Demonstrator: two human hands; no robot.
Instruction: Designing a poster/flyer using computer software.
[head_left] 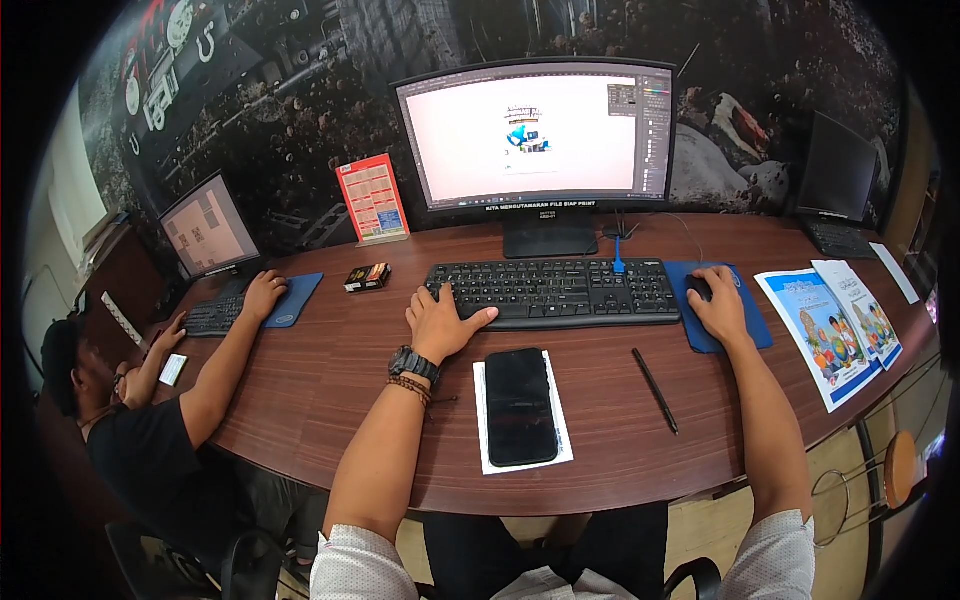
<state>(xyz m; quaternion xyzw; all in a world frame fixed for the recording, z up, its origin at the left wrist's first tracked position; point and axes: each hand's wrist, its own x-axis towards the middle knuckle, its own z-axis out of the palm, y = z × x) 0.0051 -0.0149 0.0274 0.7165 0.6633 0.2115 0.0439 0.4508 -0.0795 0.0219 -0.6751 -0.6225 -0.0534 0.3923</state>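
My left hand (444, 323) rests on the left end of a black keyboard (540, 290), fingers over the keys and thumb stretched out to the right. A dark watch (414, 365) and beaded bracelets are on that wrist. At the right, my right hand (718, 305) lies over a black computer mouse (699, 290), which its fingers partly hide. The mouse sits on a blue mouse pad (745, 325). Behind the keyboard stands a wide curved monitor (540, 135) showing a design page with a blue picture and tool panels.
Nearer me, a black phone (521, 408) lies on white paper (562, 445), left of a black pen (655, 391). Printed booklets (815, 330) lie at the right. A small black box (367, 277) and red desk calendar (374, 198) stand left. A co-worker (150, 450) uses another computer (210, 225).
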